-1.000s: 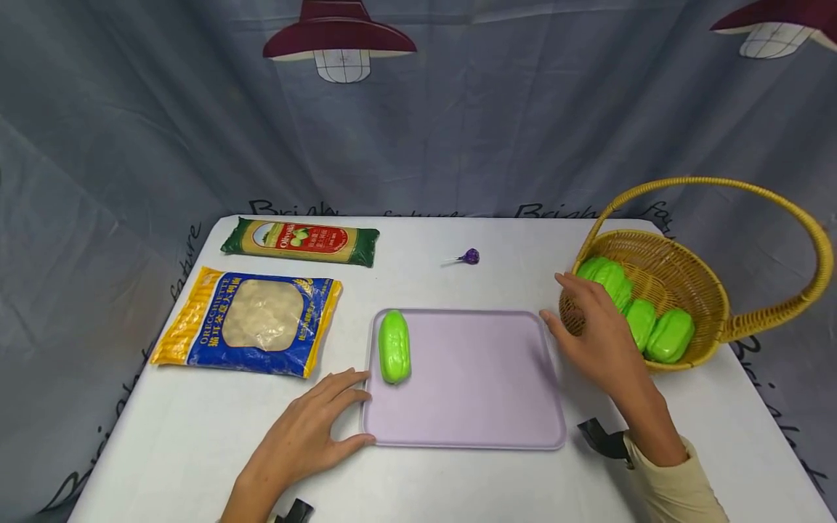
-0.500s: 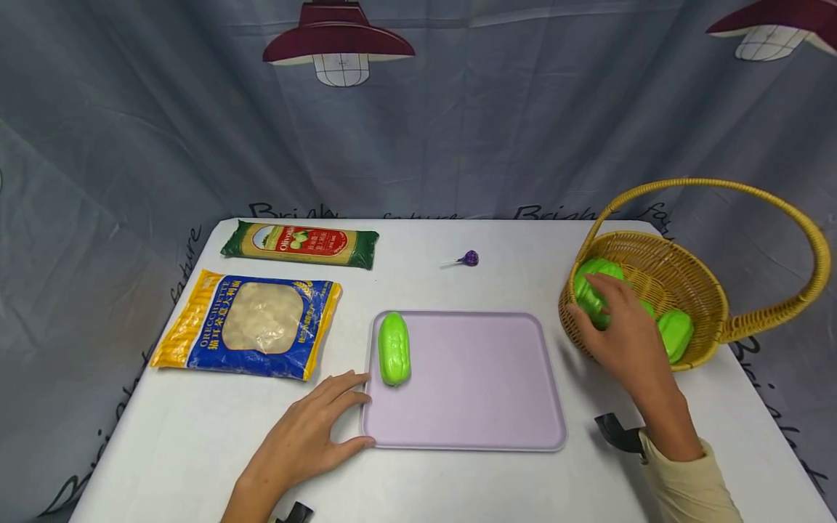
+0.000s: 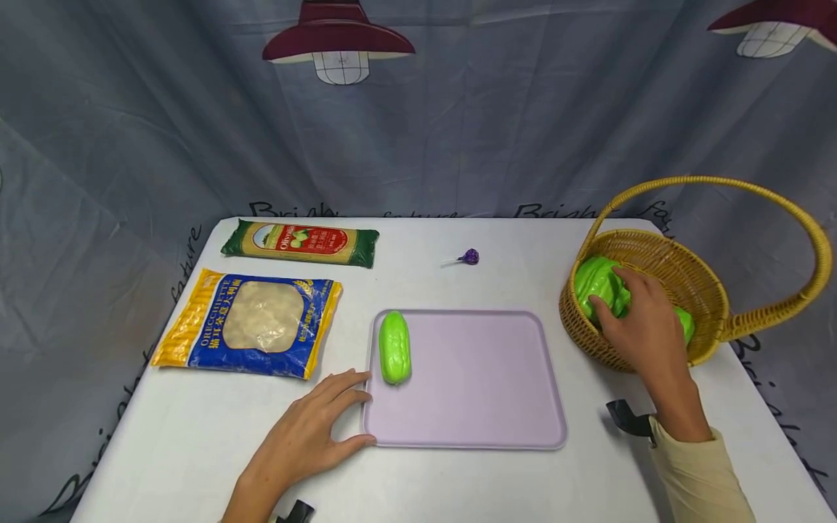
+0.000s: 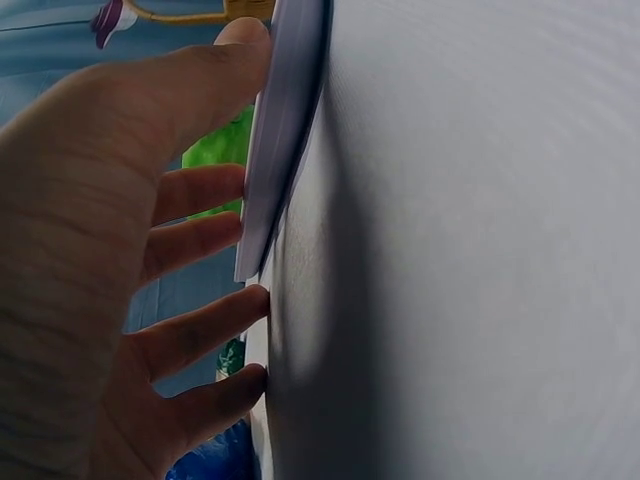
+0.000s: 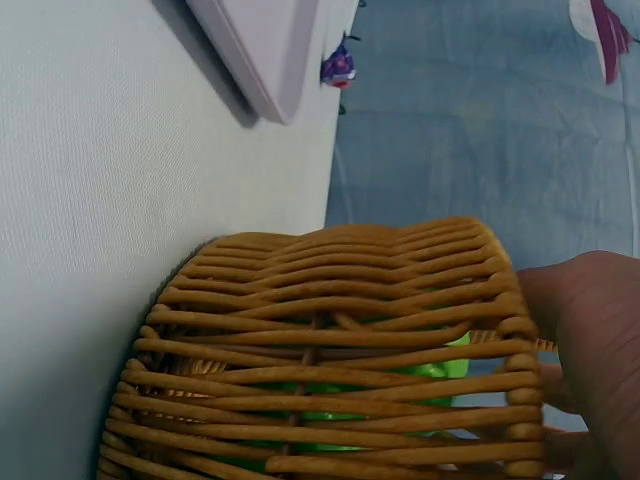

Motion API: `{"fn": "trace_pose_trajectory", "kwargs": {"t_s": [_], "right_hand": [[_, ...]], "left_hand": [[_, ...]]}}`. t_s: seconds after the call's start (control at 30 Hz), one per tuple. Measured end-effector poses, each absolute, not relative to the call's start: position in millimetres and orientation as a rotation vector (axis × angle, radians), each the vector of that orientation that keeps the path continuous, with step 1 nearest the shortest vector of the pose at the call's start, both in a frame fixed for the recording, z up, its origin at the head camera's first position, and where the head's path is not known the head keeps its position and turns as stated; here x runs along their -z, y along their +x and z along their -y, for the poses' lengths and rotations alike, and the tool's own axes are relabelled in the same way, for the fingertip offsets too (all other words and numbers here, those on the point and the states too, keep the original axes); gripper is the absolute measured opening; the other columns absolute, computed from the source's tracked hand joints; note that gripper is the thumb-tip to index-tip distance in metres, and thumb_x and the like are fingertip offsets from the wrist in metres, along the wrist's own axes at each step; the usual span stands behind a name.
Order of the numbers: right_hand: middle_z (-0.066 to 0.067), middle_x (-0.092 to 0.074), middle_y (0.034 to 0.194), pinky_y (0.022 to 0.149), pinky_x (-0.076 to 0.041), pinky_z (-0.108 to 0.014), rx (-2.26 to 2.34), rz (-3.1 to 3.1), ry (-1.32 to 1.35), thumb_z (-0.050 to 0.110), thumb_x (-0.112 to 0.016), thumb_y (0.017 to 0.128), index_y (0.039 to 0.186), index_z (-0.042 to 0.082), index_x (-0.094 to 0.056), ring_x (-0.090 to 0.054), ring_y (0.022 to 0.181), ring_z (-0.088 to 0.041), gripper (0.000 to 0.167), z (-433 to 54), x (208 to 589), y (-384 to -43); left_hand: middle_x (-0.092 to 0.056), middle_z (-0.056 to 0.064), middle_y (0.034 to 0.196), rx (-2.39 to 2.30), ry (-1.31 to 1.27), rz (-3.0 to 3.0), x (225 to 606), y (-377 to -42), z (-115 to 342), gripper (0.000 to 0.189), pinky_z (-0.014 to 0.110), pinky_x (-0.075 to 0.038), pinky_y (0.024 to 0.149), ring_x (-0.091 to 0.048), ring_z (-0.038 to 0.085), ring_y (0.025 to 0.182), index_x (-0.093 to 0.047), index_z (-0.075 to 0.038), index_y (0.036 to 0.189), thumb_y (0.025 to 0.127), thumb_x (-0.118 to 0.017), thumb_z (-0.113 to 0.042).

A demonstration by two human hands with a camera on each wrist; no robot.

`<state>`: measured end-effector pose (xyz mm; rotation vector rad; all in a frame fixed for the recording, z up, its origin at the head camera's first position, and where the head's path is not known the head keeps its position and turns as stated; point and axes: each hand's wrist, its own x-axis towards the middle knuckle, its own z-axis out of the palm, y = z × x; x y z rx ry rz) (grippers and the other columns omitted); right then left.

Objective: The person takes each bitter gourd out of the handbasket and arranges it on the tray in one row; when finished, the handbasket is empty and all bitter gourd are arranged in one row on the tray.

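My left hand rests on the table at the left edge of a lilac tray; its spread thumb and fingertips touch the rim. On the tray's left side lies a glossy green, ribbed, gourd-like vegetable. My right hand reaches inside a wicker basket, thumb and fingers apart over similar green vegetables. Another green vegetable shows partly behind the hand. In the right wrist view the basket wall hides most of the fingers, and any firm hold is not visible.
A blue and yellow orecchiette bag and a green-ended pasta packet lie at the left. A purple lollipop lies behind the tray. The basket's tall handle arches above its opening. A grey curtain hangs behind the table.
My right hand has moved right and down from the basket's left rim to the green vegetables inside. The left hand and tray have stayed in place.
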<state>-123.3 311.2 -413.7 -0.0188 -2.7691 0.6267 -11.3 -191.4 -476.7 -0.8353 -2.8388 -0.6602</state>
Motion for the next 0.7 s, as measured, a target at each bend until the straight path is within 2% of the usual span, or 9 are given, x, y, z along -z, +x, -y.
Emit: {"fn": "trace_pose_trajectory", "kwargs": {"t_s": [0.3,0.7], "right_hand": [[-0.04,-0.045,0.152,0.106,-0.04,-0.08,-0.667,2.817,-0.02,0.027,-0.079,0.098,0.155,-0.009,-0.044,-0.043,0.139,-0.061,0.076,-315,417,-132],[-0.042,-0.046,0.146,0.104,-0.041,-0.078,-0.713,2.789,-0.001,0.025,-0.08,0.097,0.155,-0.012,-0.043,-0.044,0.135,-0.062,0.078,-315,423,-135]], "left_hand": [[-0.061,-0.005,0.153,0.678,-0.82,2.869,475,-11,192,0.052,0.043,-0.046,0.122,-0.056,0.022,0.146,-0.075,-0.026,0.122,0.083,-0.091,-0.055],[-0.062,-0.005,0.152,0.655,-0.82,2.841,478,-11,193,0.053,0.043,-0.048,0.121,-0.057,0.023,0.145,-0.075,-0.025,0.121,0.081,-0.092,-0.055]]}}
